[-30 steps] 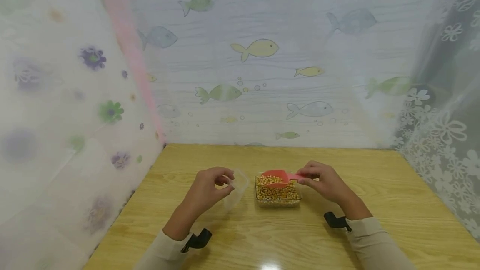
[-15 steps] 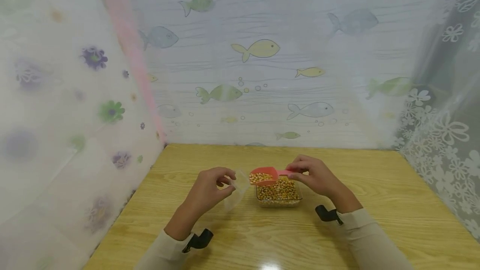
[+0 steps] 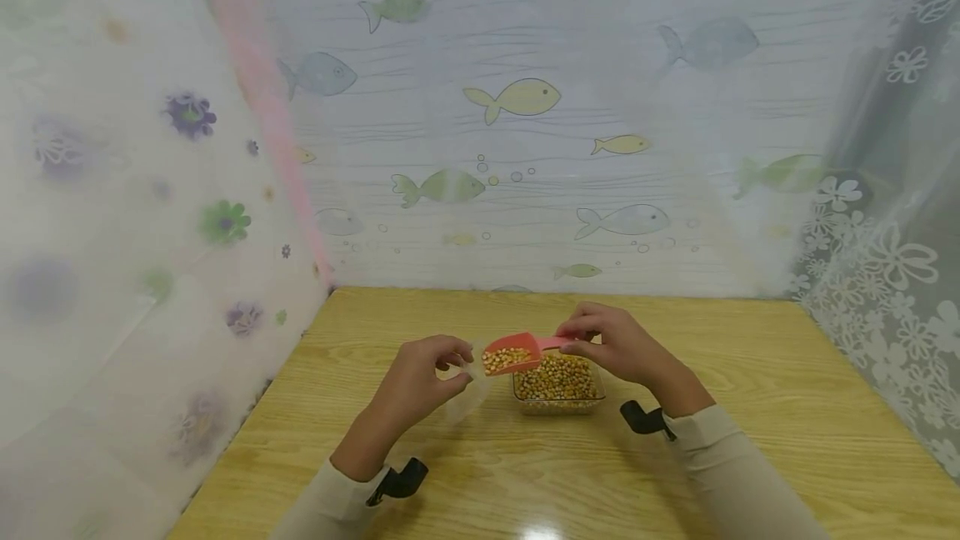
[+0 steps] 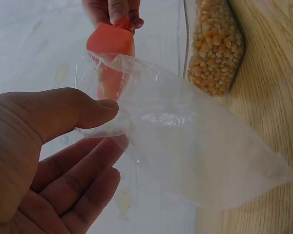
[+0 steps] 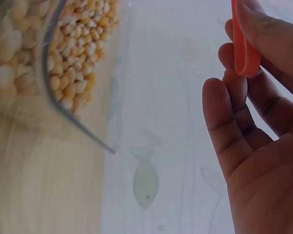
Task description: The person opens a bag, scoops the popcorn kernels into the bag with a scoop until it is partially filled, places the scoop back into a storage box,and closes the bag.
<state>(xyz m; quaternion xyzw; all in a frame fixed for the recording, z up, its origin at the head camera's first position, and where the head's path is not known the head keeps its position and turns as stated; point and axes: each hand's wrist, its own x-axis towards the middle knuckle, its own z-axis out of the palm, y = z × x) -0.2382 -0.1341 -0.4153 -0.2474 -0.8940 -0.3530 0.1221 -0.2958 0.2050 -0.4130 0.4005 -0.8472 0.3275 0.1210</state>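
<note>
A clear plastic bag [image 4: 185, 131] hangs from my left hand [image 3: 422, 373], its rim pinched between thumb and fingers. Its body looks flat, with no kernels visible in the lower part. My right hand [image 3: 618, 346] grips the handle of a red scoop [image 3: 534, 342] loaded with corn kernels [image 3: 506, 358]. The scoop's front end is at the bag's mouth; in the left wrist view its tip shows through the film. Below the scoop stands a rectangular glass container [image 3: 558, 407] of corn kernels, partly covered by it in the head view.
A wood-grain table [image 3: 675, 473] carries the container. Behind it hangs a pale fish-print curtain [image 3: 517, 157]. A flower-print sheet [image 3: 150, 190] closes the left side, and a sheer white-flowered one [image 3: 892, 273] the right. A black wrist camera [image 3: 642, 418] sits by the right cuff.
My right hand has carried the filled scoop leftward from over the glass container to the bag's mouth. My left hand has stayed almost still, holding the bag.
</note>
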